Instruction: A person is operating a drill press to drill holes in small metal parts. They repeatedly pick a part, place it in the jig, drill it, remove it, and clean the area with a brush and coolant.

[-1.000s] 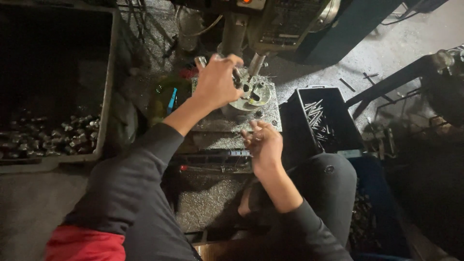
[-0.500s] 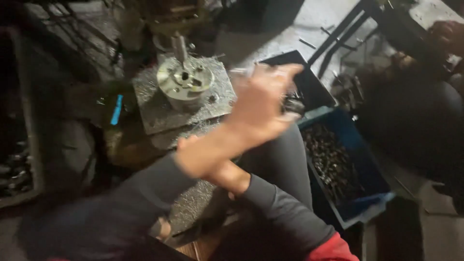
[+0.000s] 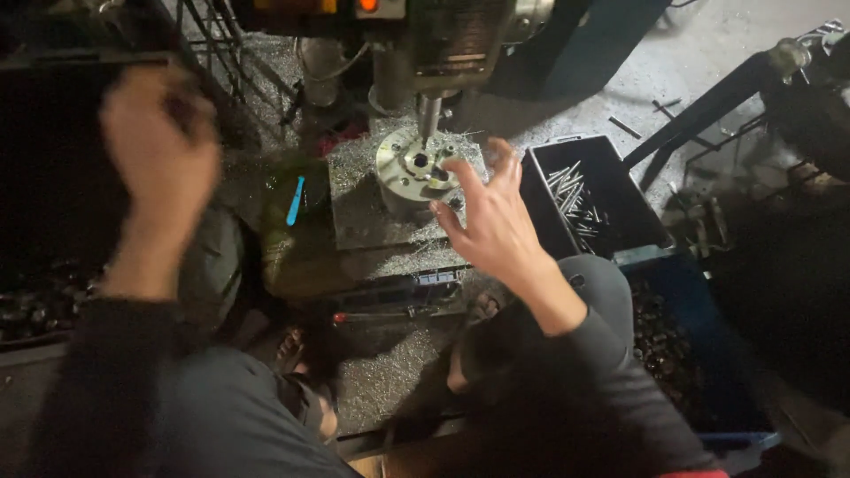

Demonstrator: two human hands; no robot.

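Round metal fixture (image 3: pixel 413 168) sits centre-top on the drill table (image 3: pixel 372 221), right under the spindle (image 3: pixel 429 113) so the bit lines up w/ its holes. Right hand (image 3: pixel 492 219) hovers just beside it, fingers spread wide, holding nothing. Left hand (image 3: pixel 159 150), upper left, raised, blurred; grip can't be told. Black bin (image 3: pixel 611 199) of pins at right, within reach.

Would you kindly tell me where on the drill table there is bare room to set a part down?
Free: the table's near-left patch, between the round fixture and front edge, dusted with swarf. Crowded: the right side, where the right hand hovers.
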